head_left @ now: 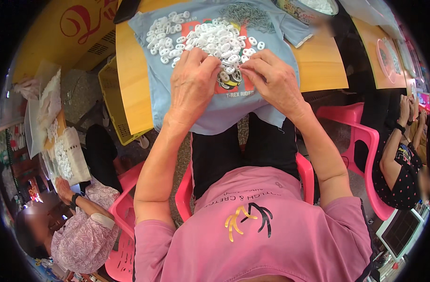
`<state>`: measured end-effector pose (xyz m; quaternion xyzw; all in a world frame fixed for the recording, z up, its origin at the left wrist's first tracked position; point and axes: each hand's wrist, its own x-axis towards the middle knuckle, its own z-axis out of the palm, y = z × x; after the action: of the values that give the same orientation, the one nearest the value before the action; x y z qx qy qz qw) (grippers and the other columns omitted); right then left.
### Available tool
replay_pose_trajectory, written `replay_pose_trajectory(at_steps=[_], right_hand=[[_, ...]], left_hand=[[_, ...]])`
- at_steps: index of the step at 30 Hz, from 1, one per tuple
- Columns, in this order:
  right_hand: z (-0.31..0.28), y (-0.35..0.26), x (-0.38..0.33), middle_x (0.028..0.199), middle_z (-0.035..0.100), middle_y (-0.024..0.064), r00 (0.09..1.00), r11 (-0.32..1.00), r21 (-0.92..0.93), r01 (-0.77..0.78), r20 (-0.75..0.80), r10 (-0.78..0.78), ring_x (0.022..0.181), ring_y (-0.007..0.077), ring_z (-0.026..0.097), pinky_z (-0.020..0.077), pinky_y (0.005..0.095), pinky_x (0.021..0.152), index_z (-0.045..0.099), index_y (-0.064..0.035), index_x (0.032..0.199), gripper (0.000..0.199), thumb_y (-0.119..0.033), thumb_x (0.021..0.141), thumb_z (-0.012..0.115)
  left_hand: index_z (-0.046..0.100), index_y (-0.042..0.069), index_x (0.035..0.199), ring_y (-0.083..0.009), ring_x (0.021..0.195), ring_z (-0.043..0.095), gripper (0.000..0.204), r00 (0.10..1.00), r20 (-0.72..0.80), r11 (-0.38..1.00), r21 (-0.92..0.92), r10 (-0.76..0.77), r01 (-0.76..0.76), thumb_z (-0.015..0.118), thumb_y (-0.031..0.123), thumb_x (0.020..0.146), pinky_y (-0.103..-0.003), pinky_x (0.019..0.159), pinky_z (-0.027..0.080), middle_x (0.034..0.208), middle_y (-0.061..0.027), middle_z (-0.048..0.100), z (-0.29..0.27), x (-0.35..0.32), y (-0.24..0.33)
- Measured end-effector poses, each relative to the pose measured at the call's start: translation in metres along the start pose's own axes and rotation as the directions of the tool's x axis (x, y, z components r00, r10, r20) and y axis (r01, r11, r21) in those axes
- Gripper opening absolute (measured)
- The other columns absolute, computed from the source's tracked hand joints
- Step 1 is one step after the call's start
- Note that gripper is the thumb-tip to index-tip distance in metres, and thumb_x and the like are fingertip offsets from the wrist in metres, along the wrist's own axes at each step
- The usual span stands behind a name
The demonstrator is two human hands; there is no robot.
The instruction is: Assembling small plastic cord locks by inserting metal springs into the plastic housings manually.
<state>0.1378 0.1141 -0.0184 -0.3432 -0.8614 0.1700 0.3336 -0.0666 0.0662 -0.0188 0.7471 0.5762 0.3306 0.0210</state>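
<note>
A heap of small white plastic pieces (pixel 222 37), oval with two holes each, lies on a light blue T-shirt (pixel 172 105) spread over the table. At the heap's near edge, my left hand (pixel 194 84) is closed, thumb and forefinger pinched together. Opposite it, my right hand (pixel 273 82) is pinched too, its fingertips a short gap from the left ones. White pieces show between and beside the fingertips. Whatever each pinch holds is too small to make out. Behind the heap sits a tangled pile of thin grey pieces (pixel 248 15).
The wooden table (pixel 323 70) extends past the shirt on both sides. A round tin (pixel 313 7) with white contents stands at the far right. Below the table's left side is a yellow crate (pixel 112 101). Other people sit left and right, near pink chairs (pixel 365 136).
</note>
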Motion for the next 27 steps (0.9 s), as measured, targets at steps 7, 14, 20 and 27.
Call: replay_pose_trajectory(at_steps=[7, 14, 20, 27], right_hand=[[0.001, -0.021, 0.006, 0.089, 0.065, 0.004, 0.957, 0.832, 0.477, -0.283, 0.078, 0.28, 0.073, 0.0079, 0.058, 0.0467, 0.0224, 0.063, 0.068, 0.001, 0.097, 0.014, -0.01, 0.089, 0.069], [0.0, -0.028, -0.001, 0.088, 0.066, 0.0021, 0.922, 0.697, 0.608, -0.381, 0.188, 0.34, 0.074, 0.0063, 0.058, 0.0471, 0.0218, 0.065, 0.066, 0.0018, 0.104, 0.019, -0.01, 0.09, 0.068], [-0.01, -0.029, -0.01, 0.089, 0.065, 0.0045, 0.989, 0.887, 0.438, -0.149, 0.084, 0.124, 0.074, 0.0099, 0.061, 0.049, 0.0219, 0.064, 0.067, -0.0014, 0.106, 0.021, -0.001, 0.085, 0.069], [-0.01, -0.039, -0.025, 0.095, 0.067, 0.0045, 0.944, 0.684, 0.66, -0.312, 0.132, 0.303, 0.078, 0.0075, 0.062, 0.0513, 0.0223, 0.067, 0.065, 0.0001, 0.106, 0.016, -0.003, 0.09, 0.066]], left_hand=[[0.067, 0.002, 0.096, -0.0118, 0.076, 0.061, 0.011, 0.851, 0.255, 0.559, -0.662, -0.459, 0.499, 0.067, 0.009, 0.088, -0.027, 0.064, 0.049, 0.085, -0.0033, 0.066, -0.011, -0.006, 0.016], [0.065, -0.002, 0.096, -0.0078, 0.071, 0.06, 0.014, 0.871, 0.245, 0.527, -0.716, -0.425, 0.458, 0.067, 0.01, 0.089, -0.024, 0.061, 0.049, 0.083, -0.0033, 0.067, -0.021, -0.008, 0.038], [0.063, -0.002, 0.092, -0.0153, 0.069, 0.062, 0.011, 0.934, 0.229, 0.788, -0.503, -0.276, 0.356, 0.065, 0.008, 0.087, -0.029, 0.061, 0.05, 0.079, -0.0107, 0.066, -0.028, -0.013, 0.044], [0.063, 0.001, 0.098, -0.0089, 0.076, 0.059, 0.016, 0.805, 0.443, 0.294, -0.769, -0.395, 0.567, 0.066, 0.016, 0.092, -0.025, 0.066, 0.048, 0.087, -0.0035, 0.066, -0.017, -0.015, 0.049]])
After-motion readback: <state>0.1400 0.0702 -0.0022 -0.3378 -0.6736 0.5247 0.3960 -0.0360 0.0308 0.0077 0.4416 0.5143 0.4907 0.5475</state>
